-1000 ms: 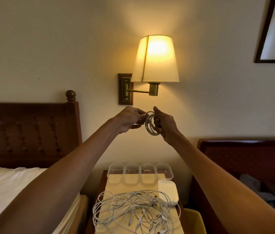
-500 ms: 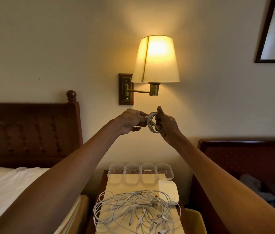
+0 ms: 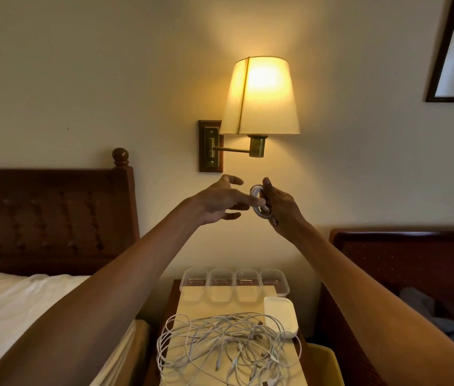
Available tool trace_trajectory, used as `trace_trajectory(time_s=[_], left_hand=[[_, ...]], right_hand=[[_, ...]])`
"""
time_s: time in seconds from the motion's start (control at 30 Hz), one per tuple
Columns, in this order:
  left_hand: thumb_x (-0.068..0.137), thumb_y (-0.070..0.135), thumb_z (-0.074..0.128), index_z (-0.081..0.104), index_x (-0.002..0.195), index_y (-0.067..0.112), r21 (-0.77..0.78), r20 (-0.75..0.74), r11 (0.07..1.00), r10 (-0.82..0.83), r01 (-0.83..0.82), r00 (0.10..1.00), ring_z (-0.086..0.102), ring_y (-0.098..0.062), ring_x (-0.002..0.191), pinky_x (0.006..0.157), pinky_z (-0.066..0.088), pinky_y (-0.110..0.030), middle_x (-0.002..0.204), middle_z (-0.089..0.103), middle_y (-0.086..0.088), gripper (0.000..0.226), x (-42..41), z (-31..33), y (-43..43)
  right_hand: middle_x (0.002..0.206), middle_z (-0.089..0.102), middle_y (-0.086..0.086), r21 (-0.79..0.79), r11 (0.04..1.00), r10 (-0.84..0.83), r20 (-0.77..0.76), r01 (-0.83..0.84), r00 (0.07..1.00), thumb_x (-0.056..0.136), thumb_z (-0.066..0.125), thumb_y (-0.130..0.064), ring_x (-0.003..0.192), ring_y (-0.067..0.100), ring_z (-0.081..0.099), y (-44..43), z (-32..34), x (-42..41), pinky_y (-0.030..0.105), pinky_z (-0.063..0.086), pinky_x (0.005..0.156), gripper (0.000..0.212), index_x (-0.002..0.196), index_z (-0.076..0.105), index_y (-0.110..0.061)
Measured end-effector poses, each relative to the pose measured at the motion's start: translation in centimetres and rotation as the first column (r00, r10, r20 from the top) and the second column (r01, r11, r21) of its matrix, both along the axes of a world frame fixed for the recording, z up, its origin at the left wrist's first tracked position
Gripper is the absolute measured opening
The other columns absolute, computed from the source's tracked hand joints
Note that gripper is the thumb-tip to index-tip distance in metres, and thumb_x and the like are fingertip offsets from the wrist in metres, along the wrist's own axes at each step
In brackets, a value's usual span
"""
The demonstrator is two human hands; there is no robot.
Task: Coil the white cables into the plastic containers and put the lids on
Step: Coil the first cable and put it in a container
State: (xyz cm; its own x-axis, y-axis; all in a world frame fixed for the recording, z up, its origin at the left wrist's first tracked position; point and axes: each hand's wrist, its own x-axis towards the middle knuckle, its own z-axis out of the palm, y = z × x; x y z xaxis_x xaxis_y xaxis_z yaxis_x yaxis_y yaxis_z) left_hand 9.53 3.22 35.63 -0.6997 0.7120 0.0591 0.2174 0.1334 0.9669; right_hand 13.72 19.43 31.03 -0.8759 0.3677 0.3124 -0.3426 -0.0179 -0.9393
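My right hand (image 3: pixel 278 207) holds a small tight coil of white cable (image 3: pixel 259 201) up in the air below the wall lamp, thumb over its top. My left hand (image 3: pixel 220 203) is beside it with fingers spread, one fingertip touching the coil. On the nightstand below, a tangled heap of white cables (image 3: pixel 226 346) lies on a pale mat. A row of several clear plastic containers (image 3: pixel 234 282) stands at the back of the nightstand. White lids (image 3: pixel 280 316) are stacked at the right, next to the heap.
A lit wall lamp (image 3: pixel 262 98) hangs just above my hands. A bed with a dark wooden headboard (image 3: pixel 50 218) is at the left. A second dark headboard (image 3: pixel 407 260) is at the right, and a yellow bin (image 3: pixel 324 363) stands beside the nightstand.
My left hand has let go of the coil and opened its fingers. Both hands have dropped slightly lower. The coil stays in my right hand.
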Motion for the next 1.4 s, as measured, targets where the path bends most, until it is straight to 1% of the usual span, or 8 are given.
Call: trace_trajectory(time_s=[0.1, 0.33, 0.5, 0.6, 0.97, 1.13, 1.27, 1.4], left_hand=[[0.075, 0.004, 0.081, 0.045, 0.123, 0.026, -0.02, -0.146, 0.998, -0.065, 0.063, 0.987, 0.059, -0.029, 0.116, 0.091, 0.044, -0.044, 0.115, 0.067, -0.018, 0.064, -0.1, -0.6, -0.1], [0.083, 0.006, 0.076, 0.075, 0.108, 0.018, -0.023, -0.39, 0.994, -0.111, 0.111, 0.914, 0.055, -0.027, 0.124, 0.104, 0.043, -0.045, 0.117, 0.069, -0.007, 0.028, 0.1, -1.2, 0.5], [0.089, 0.011, 0.071, 0.076, 0.107, 0.018, -0.054, -0.499, 0.996, -0.087, 0.069, 0.862, 0.057, -0.02, 0.121, 0.102, 0.044, -0.042, 0.114, 0.071, -0.004, 0.02, 0.0, -1.2, 0.7], [0.091, 0.022, 0.07, 0.075, 0.107, 0.023, -0.004, -0.548, 0.999, 0.024, -0.032, 0.836, 0.051, -0.019, 0.122, 0.095, 0.043, -0.042, 0.126, 0.064, 0.003, 0.017, 0.0, -1.1, 0.8], [0.098, 0.018, 0.06, 0.066, 0.115, 0.012, 0.322, -0.41, 0.932, 0.297, -0.167, 0.862, 0.064, -0.012, 0.102, 0.088, 0.048, -0.028, 0.105, 0.07, -0.001, 0.019, -0.6, -0.4, 1.3], [0.099, 0.013, 0.057, 0.064, 0.116, 0.008, 0.235, -0.566, 0.969, 0.201, -0.078, 0.799, 0.069, -0.008, 0.091, 0.077, 0.054, -0.016, 0.1, 0.072, 0.002, 0.02, 0.1, 0.0, 1.8], [0.099, 0.006, 0.055, 0.065, 0.112, 0.009, 0.15, -0.605, 0.989, 0.087, 0.005, 0.791, 0.069, -0.019, 0.088, 0.078, 0.056, -0.025, 0.091, 0.072, -0.003, 0.017, 0.2, -0.8, 1.4], [0.099, 0.005, 0.053, 0.066, 0.109, 0.006, 0.207, -0.505, 0.974, 0.027, 0.091, 0.863, 0.068, -0.023, 0.091, 0.086, 0.057, -0.032, 0.096, 0.071, -0.01, 0.016, -0.3, -1.4, 0.4]], right_hand=[[0.088, 0.055, 0.016, -0.006, 0.999, 0.034, 0.017, -0.034, 0.999, 0.086, 0.052, -0.048, 0.089, 0.032, 0.051, 0.1, 0.0, 0.1, 0.032, 0.045, 0.074, 0.051, 0.096, 0.066, -0.001], [0.095, 0.067, 0.013, -0.07, 0.982, 0.177, 0.018, -0.175, 0.984, 0.103, 0.04, -0.026, 0.1, 0.032, 0.06, 0.6, 0.0, 0.2, 0.05, 0.046, 0.096, 0.036, 0.096, 0.067, -0.004], [0.088, 0.066, 0.011, -0.031, 0.984, 0.174, 0.043, -0.173, 0.984, 0.1, 0.043, -0.037, 0.082, 0.022, 0.063, 0.5, 0.2, 0.5, 0.032, 0.051, 0.078, 0.041, 0.102, 0.066, -0.003], [0.064, 0.047, 0.003, -0.038, 0.991, 0.129, 0.065, -0.127, 0.989, 0.1, 0.043, -0.038, 0.057, 0.013, 0.043, 0.5, 0.1, 0.8, 0.024, 0.043, 0.055, 0.037, 0.099, 0.064, -0.007], [0.075, 0.046, 0.004, 0.317, 0.94, -0.16, 0.079, 0.127, 0.984, 0.102, 0.043, -0.04, 0.06, 0.018, 0.034, -1.8, 0.1, 0.0, 0.023, 0.028, 0.042, 0.037, 0.097, 0.062, -0.008], [0.068, 0.04, 0.005, 0.234, 0.962, -0.186, 0.177, 0.142, 0.967, 0.103, 0.044, -0.035, 0.055, 0.016, 0.03, -1.9, -0.1, -0.7, 0.021, 0.022, 0.04, 0.037, 0.088, 0.062, -0.007], [0.068, 0.036, 0.007, 0.177, 0.967, -0.22, 0.235, 0.181, 0.947, 0.098, 0.038, -0.003, 0.053, 0.017, 0.028, -1.2, -0.2, -1.1, 0.023, 0.021, 0.042, 0.033, 0.073, 0.057, -0.009], [0.072, 0.042, 0.008, 0.16, 0.97, -0.216, 0.225, 0.183, 0.95, 0.103, 0.041, -0.012, 0.052, 0.016, 0.029, -1.2, 0.2, -0.8, 0.025, 0.025, 0.041, 0.03, 0.082, 0.061, -0.005]])
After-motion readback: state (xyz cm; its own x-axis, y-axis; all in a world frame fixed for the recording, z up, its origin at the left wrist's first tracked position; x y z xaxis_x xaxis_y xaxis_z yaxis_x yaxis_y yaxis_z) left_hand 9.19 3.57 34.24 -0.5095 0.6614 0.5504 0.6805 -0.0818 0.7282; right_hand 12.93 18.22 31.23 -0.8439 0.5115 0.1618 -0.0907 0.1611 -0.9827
